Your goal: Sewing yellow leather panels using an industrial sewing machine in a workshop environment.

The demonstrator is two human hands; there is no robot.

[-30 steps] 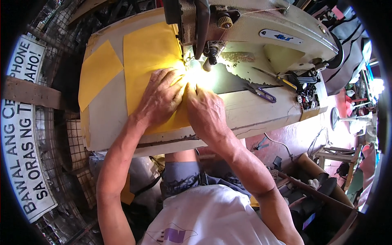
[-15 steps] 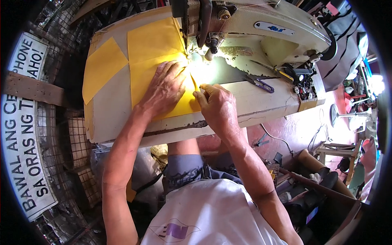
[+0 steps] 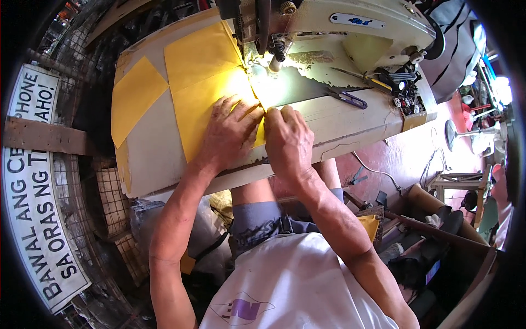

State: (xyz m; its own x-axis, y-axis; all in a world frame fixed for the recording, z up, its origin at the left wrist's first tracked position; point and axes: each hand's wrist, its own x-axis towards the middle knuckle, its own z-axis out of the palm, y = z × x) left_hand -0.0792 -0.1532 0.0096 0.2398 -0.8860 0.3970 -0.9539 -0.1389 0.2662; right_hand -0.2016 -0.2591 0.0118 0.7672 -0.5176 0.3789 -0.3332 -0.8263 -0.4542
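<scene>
A large yellow sheet of fabric [image 3: 192, 66], with a crease across it, lies on the sewing table, its right edge running beneath the presser foot of a sewing machine [image 3: 323, 41]. My left hand [image 3: 230, 129] rests on the near part of the sheet, fingers stretched out and pressing it down. Close beside it, my right hand [image 3: 289, 137] pinches the folded right edge of the yellow fabric; the fingertips are partly hidden. Bright lamp light washes out the area by the needle. A separate smaller yellow piece [image 3: 139, 98] sits farther left.
Purple thread snips [image 3: 346, 97] and a yellow-handled pointed tool [image 3: 378, 83] lie right of the needle. A tray of bobbins and small parts [image 3: 408, 101] stands at the table's right end. Wire mesh [image 3: 112, 203] borders the left side, with a lettered sign [image 3: 41, 219].
My left hand has slid nearer to me along the fabric, closer to my right hand. My right hand stays on the folded edge, its fingers more bunched. The view has shifted slightly.
</scene>
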